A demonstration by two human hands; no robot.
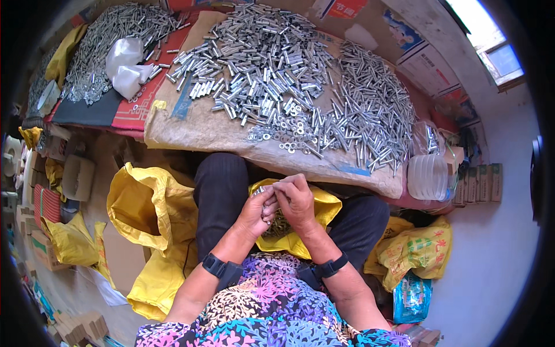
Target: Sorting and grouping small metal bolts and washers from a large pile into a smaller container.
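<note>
My left hand (260, 209) is closed around small silver metal pieces; bits of them show at the thumb and below the fingers. Against it, my right hand (296, 199) is pinched, its fingertips meeting the left thumb. Whatever the right fingers grip is hidden. Both hands are above an open yellow woven sack (325, 209) between my knees, with small metal parts inside. Beyond them, short silver metal tubes (266, 63) lie heaped on the covered table. Thin metal rods (370, 110) are piled to the right, and flat washers (295, 127) lie near the front edge.
Another open yellow sack (136, 208) stands by my left knee. Clear plastic tubs (428, 176) are stacked at the table's right end, beside small boxes (483, 182). More metal parts (115, 40) and a white plastic bag (126, 66) lie far left. A yellow bag (416, 251) sits right.
</note>
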